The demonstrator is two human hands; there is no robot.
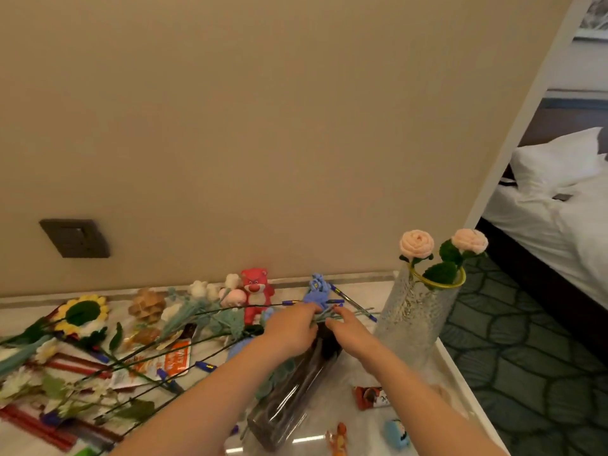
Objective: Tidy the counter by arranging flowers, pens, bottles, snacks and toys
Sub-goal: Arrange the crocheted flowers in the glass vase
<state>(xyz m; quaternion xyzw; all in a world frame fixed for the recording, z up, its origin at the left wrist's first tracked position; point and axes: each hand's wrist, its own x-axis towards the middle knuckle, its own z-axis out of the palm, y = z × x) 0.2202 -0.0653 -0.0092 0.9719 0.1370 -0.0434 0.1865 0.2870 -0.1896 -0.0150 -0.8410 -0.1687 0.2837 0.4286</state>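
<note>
Where dark vase [289, 393] mouth tilts, left hand [291, 327], right hand [348, 330] pinch flower stems [324, 315] there.

Warm, dim indoor light tints the wall [263, 126] tan, brightest at upper left and falling off toward the counter [378, 373]; the bed [559, 199] at right sits under cooler, whiter light. Glare: short white streaks on the dark glass vase [296, 393] and on the counter just beside its base. Whole frame soft, both hands and the flower stems smeared by motion blur; wide-angle bowing bends the wall corner and counter edges.
</note>
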